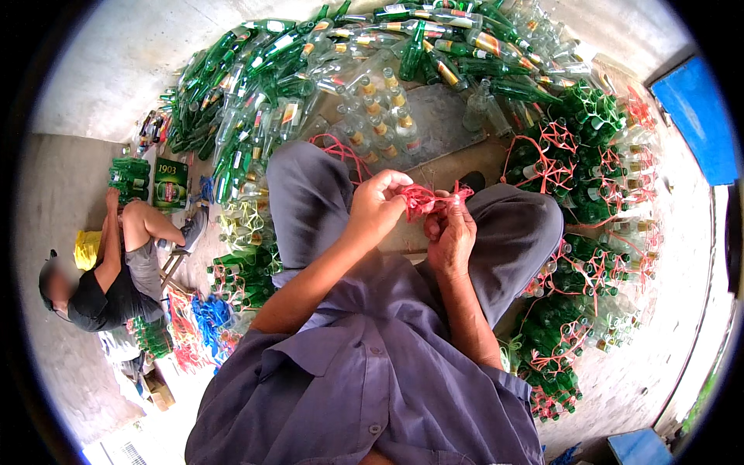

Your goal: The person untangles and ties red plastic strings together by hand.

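A tangled bunch of red plastic string [419,200] is stretched between my two hands, above my lap. My left hand [381,200] pinches its left side between thumb and fingers. The right end is gripped by my right hand [451,232], fingers curled around the strands. More loose red string [343,152] lies by my left knee. Beyond my knees, clear glass bottles with gold neck labels [381,125] stand in a tight group on a grey board [444,116]. A few plain clear bottles [478,107] stand to their right.
A large heap of green and clear bottles [279,64] curves along the far wall. String-tied bottle bundles [581,174] line my right side, others [244,273] my left. At left, a seated person [116,261] handles green bottles [129,177] near a green carton [171,185].
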`<action>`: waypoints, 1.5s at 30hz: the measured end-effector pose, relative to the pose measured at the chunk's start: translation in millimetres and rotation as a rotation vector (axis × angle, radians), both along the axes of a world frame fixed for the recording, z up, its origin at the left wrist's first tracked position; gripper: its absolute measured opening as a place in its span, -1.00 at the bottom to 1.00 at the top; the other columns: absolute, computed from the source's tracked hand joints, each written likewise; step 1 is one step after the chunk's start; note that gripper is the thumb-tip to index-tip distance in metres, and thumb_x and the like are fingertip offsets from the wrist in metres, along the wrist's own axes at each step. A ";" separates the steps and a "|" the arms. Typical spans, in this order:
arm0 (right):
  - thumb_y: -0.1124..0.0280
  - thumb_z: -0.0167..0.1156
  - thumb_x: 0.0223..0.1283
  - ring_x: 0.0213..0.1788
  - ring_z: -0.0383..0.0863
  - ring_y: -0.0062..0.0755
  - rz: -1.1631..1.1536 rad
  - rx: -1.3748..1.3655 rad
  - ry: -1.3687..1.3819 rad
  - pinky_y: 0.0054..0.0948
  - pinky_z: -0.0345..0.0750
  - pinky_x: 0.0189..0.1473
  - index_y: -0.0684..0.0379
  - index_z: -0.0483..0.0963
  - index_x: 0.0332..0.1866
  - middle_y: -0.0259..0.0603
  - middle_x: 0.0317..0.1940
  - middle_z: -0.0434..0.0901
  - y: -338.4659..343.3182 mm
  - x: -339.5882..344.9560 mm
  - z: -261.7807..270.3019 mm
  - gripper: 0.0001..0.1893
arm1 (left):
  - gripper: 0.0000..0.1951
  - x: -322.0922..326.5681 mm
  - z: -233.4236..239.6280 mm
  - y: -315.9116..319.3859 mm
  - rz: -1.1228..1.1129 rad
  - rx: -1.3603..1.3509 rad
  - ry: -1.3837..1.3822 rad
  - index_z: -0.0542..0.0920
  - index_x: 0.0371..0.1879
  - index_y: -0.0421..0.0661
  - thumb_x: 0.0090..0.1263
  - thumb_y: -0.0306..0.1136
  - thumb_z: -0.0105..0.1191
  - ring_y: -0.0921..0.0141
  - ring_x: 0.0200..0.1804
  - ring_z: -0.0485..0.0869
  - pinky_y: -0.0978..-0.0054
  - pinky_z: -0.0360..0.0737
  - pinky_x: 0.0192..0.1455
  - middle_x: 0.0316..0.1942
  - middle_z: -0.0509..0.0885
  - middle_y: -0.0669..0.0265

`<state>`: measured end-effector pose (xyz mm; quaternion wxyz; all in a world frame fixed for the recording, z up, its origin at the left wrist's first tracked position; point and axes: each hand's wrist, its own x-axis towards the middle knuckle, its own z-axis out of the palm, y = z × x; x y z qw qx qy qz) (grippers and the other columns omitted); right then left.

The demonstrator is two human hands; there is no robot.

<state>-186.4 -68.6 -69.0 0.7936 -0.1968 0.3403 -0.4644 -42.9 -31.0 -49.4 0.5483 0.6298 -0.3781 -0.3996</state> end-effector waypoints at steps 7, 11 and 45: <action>0.54 0.09 0.24 -0.66 0.22 -0.70 0.137 0.035 -0.090 -0.69 0.10 -0.62 0.32 0.54 -0.20 -0.22 -0.49 0.57 -3.2 -12.0 0.6 -0.87 | -0.83 4.9 27.3 -2.6 0.122 0.088 0.251 0.61 -0.21 -0.21 0.26 -0.65 0.04 0.68 -0.47 0.49 0.72 0.36 -0.45 -0.42 0.64 0.42; 0.56 0.15 0.14 -0.67 0.23 -0.68 0.227 -0.034 -0.053 -0.68 0.18 -0.60 0.31 0.55 -0.29 -0.20 -0.51 0.58 1.6 -14.8 3.1 -0.91 | -0.86 7.2 29.8 -4.6 0.130 -0.021 0.180 0.60 -0.24 -0.24 0.29 -0.62 -0.01 0.63 -0.38 0.60 0.67 0.53 -0.34 -0.38 0.68 0.39; 0.54 0.04 0.29 -0.63 0.33 -0.68 0.322 -0.029 0.154 -0.69 0.16 -0.62 0.34 0.55 -0.20 -0.19 -0.44 0.64 -2.8 -9.5 3.5 -0.85 | -0.88 28.5 27.1 -6.3 0.088 -0.020 0.296 0.58 -0.17 -0.19 0.40 -0.51 -0.01 0.61 -0.30 0.60 0.61 0.55 -0.31 -0.32 0.67 0.37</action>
